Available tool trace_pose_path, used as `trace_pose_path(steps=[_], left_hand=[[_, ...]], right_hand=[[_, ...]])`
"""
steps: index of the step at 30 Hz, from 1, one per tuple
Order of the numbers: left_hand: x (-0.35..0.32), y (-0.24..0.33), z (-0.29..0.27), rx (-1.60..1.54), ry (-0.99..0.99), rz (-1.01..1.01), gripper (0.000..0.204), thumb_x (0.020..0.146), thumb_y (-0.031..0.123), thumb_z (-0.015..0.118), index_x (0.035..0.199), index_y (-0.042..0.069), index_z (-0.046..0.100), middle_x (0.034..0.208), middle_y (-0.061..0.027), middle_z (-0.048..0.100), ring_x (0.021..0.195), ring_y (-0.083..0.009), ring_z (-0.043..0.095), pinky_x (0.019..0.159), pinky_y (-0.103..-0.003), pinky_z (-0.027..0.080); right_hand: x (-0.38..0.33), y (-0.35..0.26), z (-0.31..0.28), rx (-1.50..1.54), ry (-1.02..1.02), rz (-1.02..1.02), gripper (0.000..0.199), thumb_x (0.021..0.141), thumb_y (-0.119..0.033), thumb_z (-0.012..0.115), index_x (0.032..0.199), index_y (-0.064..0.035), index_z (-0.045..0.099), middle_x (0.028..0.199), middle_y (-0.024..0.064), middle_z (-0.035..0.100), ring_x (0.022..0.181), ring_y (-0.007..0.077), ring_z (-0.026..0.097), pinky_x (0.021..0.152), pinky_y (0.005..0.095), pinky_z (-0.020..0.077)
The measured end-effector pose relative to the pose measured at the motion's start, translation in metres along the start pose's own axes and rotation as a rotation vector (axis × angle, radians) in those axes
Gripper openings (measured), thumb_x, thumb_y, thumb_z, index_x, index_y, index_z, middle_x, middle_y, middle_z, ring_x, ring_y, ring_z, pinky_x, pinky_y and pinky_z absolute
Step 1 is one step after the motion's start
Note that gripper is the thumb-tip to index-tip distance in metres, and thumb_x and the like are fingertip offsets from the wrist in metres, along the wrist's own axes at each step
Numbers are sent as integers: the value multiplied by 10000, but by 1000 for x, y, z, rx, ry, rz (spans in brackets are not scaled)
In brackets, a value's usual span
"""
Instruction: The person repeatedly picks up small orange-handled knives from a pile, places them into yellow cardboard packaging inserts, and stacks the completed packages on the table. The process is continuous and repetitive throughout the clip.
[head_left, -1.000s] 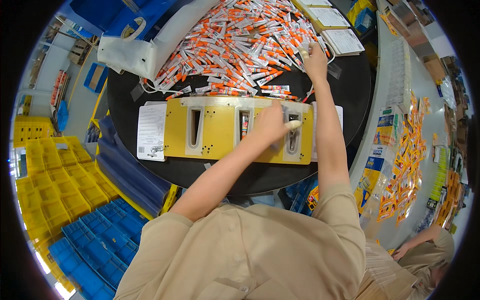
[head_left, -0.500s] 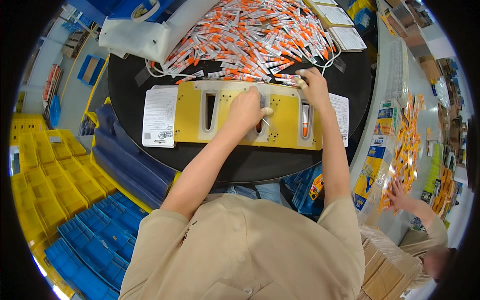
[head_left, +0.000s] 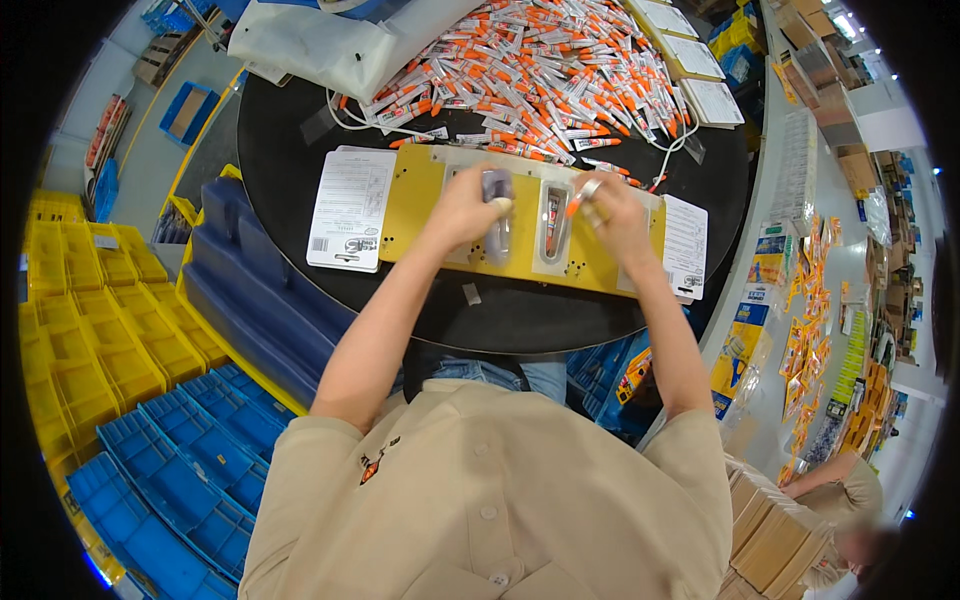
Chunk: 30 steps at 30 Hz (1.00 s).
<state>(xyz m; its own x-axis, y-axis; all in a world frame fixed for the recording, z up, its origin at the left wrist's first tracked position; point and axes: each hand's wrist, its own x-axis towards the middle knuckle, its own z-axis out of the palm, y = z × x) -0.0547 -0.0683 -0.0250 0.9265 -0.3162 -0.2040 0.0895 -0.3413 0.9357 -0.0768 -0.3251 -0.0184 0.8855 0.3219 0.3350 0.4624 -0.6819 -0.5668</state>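
Nearest me, stacked blue crates (head_left: 215, 440) and yellow crates (head_left: 100, 330) sit below the round black table (head_left: 520, 315). On the table lies a yellow fixture plate (head_left: 415, 215) with long slots. My left hand (head_left: 463, 210) rests on it, fingers curled down over a clear blister shell (head_left: 499, 205) seated in the middle slot. My right hand (head_left: 612, 215) sits just beside, thumb and forefinger pinched shut on a small silver tube with an orange cap (head_left: 581, 194), held above the next slot. A printed backing card (head_left: 350, 208) lies left of the plate. Beyond, a heap of orange-capped tubes (head_left: 540, 70) covers the far table, beside a white plastic bag (head_left: 330, 45).
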Motion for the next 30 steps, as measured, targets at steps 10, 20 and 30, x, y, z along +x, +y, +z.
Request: trace_pose_path(steps=[10,20,30], left_hand=[[7,21,-35,793,88,-193,576,691,411,781,1024,-19,592,912,-179,667,877,-337,643,753,-412,499],[30,22,-61,678,319,175,238,806,192,660,1017,83,652,910,-118,673,849,-306,642,746,-387,507],[115,28,-27,1084,-123,208,162,798,95,618,957,99,649,994,-84,603,898,-297,621,736,-403,511]], right_hand=[[-37,-19,6,-342,-150,-26,453,856,-132,542,1301,-57,504,1376,122,467,1335,313,348,1093,524,233],[-122,139,-76,-600,51,1110,740,861,-501,577,1386,-22,373,1377,312,372,1312,426,329,1087,463,257],[-126,117,-62,-722,499,625,380,882,-288,624,1176,-48,603,1133,206,582,1098,328,516,937,393,409]])
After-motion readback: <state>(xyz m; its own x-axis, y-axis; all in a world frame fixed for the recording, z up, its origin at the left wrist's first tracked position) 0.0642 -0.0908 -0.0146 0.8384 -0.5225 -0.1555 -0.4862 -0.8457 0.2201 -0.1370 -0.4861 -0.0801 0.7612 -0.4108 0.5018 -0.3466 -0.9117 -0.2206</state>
